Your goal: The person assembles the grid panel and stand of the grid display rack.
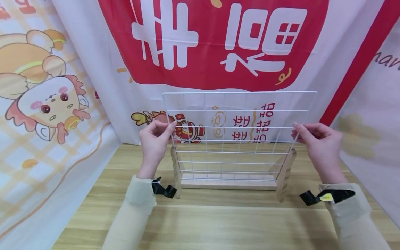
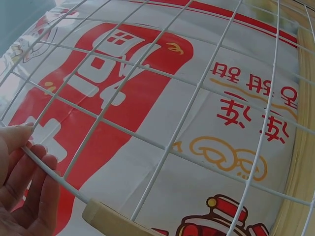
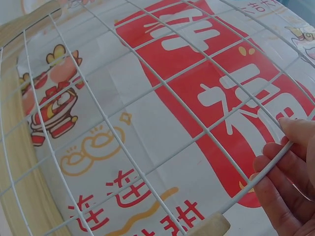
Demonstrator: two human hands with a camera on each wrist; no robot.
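A white wire grid panel (image 1: 239,152) stands upright between the two wooden side posts of a stand (image 1: 228,184). My left hand (image 1: 156,142) pinches the panel's left edge wire between thumb and fingers, above the left post (image 1: 175,166). On the opposite edge, my right hand (image 1: 323,146) pinches the wire above the right post (image 1: 286,170). The left wrist view shows the thumb (image 2: 17,135) laid on the frame wire with the other fingers behind it. Likewise, the right wrist view has thumb and fingers (image 3: 280,196) around the edge wire.
The stand rests on a wood-grain table (image 1: 218,225). Behind it hangs a white cloth with a large red printed patch (image 1: 212,41). Printed cloths also hang at the left (image 1: 40,104) and right (image 1: 372,104). Each wrist wears a black strap mount (image 1: 164,189).
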